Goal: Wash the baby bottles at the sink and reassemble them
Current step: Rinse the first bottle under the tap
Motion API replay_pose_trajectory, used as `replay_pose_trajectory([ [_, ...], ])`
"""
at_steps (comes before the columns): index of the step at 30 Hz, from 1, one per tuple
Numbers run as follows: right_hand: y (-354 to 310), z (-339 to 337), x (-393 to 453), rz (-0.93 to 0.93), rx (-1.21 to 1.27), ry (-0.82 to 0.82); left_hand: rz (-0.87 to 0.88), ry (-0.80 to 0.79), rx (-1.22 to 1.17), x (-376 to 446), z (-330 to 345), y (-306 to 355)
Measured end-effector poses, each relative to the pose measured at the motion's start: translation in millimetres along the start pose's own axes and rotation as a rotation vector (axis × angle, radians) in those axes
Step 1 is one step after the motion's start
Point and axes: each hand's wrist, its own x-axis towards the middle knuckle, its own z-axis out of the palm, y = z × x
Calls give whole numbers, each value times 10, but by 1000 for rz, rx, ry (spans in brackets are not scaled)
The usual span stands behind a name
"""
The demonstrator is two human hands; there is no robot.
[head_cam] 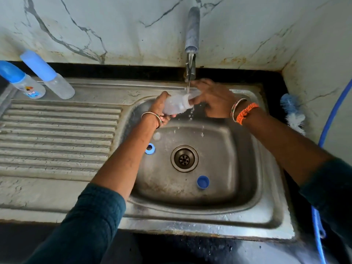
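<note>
My left hand grips a clear, capless baby bottle, held sideways over the sink basin with its mouth under the running tap. My right hand touches the bottle's neck with its fingers in the water stream; its grip is hard to make out. In the basin lie a blue screw ring, a blue cap and a small clear teat. Two assembled bottles with blue caps, one and another, lie on the drainboard's far left.
A ribbed steel drainboard stretches left of the basin. A blue and white bottle brush rests on the black counter at the right, beside a blue hose. The drain sits mid-basin. A marble wall rises behind.
</note>
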Motion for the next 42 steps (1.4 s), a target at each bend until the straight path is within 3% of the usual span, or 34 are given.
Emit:
replay_pose_trajectory([
  [2, 91, -78, 15, -74, -309, 29, -39, -40, 48, 28, -3, 16],
  [5, 63, 30, -53, -43, -236, 144, -27, -44, 75, 74, -45, 56],
  [10, -496, 499, -160, 439, 638, 299, 39, 39, -181, 157, -30, -152],
  [14, -673, 447, -106, 726, 1280, 258, 77, 120, -384, 195, 59, -366],
  [16, -670, 382, -108, 780, 1441, 228, 105, 142, -394, 206, 81, -377],
  [18, -621, 364, -152, 688, 1345, 240, 121, 130, -365, 222, 52, -345],
  [19, -561, 357, -179, 589, 1176, 254, 104, 100, -347, 236, 27, -334],
  [23, -70, 107, -107, 29, -75, 28, -94, 10, -150, 259, -55, -336],
  [25, 107, 4, -25, -119, -244, 41, -148, -31, -172, 275, -60, -326],
  [27, 70, 55, 6, -18, -95, 147, -114, -57, -216, 282, -23, -291],
  [29, -144, 297, -21, 280, 205, 216, -20, -36, -274, 276, 49, -276],
  [34, -576, 489, 48, 694, 986, 160, 271, 187, -309, 234, 250, -497],
  [36, -537, 342, 174, 827, 1072, 134, 439, 236, -226, 215, 260, -524],
  [39, -398, 271, 270, 895, 1300, 43, 558, 155, -128, 161, 148, -459],
  [41, -400, 329, 272, 835, 1400, 13, 475, 104, -94, 126, 60, -437],
  [42, -411, 381, 277, 781, 1330, 23, 388, 108, -57, 99, 32, -424],
])
